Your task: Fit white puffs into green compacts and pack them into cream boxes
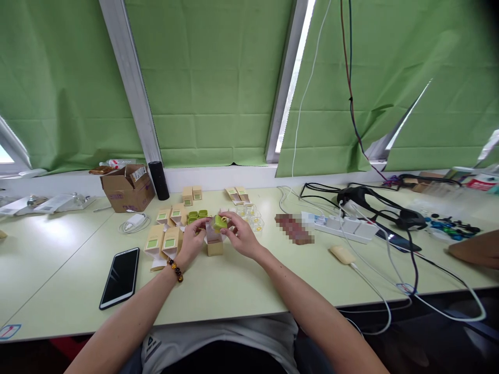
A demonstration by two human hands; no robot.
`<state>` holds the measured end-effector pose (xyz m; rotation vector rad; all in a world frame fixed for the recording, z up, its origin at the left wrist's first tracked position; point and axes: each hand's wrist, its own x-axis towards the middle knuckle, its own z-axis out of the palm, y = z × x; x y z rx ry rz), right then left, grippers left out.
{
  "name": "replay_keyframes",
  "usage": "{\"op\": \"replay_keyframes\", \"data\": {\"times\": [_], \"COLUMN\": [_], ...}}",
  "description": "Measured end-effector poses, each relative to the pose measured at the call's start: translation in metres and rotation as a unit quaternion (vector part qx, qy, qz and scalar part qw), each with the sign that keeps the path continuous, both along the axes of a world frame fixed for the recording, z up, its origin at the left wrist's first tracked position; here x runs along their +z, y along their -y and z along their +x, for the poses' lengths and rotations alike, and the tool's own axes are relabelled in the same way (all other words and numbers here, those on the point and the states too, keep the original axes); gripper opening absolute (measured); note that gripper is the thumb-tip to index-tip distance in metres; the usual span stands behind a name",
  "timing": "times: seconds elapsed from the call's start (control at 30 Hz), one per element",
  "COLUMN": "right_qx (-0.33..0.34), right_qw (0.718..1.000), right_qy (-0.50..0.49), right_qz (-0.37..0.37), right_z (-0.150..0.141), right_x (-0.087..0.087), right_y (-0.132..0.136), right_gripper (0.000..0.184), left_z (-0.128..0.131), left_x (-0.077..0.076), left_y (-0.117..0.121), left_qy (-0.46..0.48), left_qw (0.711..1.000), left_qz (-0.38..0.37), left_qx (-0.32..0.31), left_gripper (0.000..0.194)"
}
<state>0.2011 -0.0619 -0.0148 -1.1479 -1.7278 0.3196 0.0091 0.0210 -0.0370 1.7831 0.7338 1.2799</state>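
Observation:
My right hand pinches a small, glossy green container over a small tan carton. My left hand, with a beaded bracelet on its wrist, has its fingers closed at the pale open top of that carton. How firmly it grips the carton is partly hidden. More green containers stand just behind my left hand. To the left are several tan cartons with green labels, some with their flaps up. Behind my right hand lies a clear plastic tray with yellowish pieces in it.
A black phone lies left of my arm. Behind it are a white charger, a cardboard box and a black cylinder. To the right are a power strip, cables and a black headset. Another person's arm rests at far right.

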Motion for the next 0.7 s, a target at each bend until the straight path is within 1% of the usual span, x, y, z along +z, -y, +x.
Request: {"op": "replay_keyframes", "data": {"times": [0.2, 0.37, 0.43, 0.53, 0.6, 0.7], "right_qx": [-0.021, -0.017, -0.011, -0.012, -0.015, -0.024], "right_qw": [0.999, 0.998, 0.999, 0.999, 1.000, 0.999], "right_qy": [0.026, 0.052, 0.047, 0.030, 0.026, 0.028], "right_qz": [-0.009, -0.012, -0.011, -0.003, 0.001, 0.007], "right_z": [0.002, -0.002, -0.004, -0.004, -0.004, -0.003], "right_x": [-0.007, -0.004, -0.004, -0.006, -0.009, -0.012], "right_y": [-0.003, 0.001, 0.001, -0.001, -0.003, -0.006], "right_gripper": [0.032, 0.023, 0.017, 0.002, 0.006, 0.006], "left_z": [0.000, 0.001, 0.001, 0.001, 0.001, 0.001], "left_x": [-0.004, -0.005, -0.005, -0.005, -0.005, -0.006], "left_y": [-0.005, -0.005, -0.004, -0.003, -0.003, -0.003], "left_qy": [0.003, 0.000, -0.004, -0.002, -0.003, -0.008], "left_qw": [1.000, 1.000, 1.000, 1.000, 1.000, 1.000], "left_qz": [-0.016, -0.020, -0.017, -0.015, -0.019, -0.020], "left_qx": [-0.013, -0.019, -0.016, -0.011, -0.013, -0.010], "left_gripper": [0.052, 0.055, 0.055, 0.054, 0.054, 0.053]}}
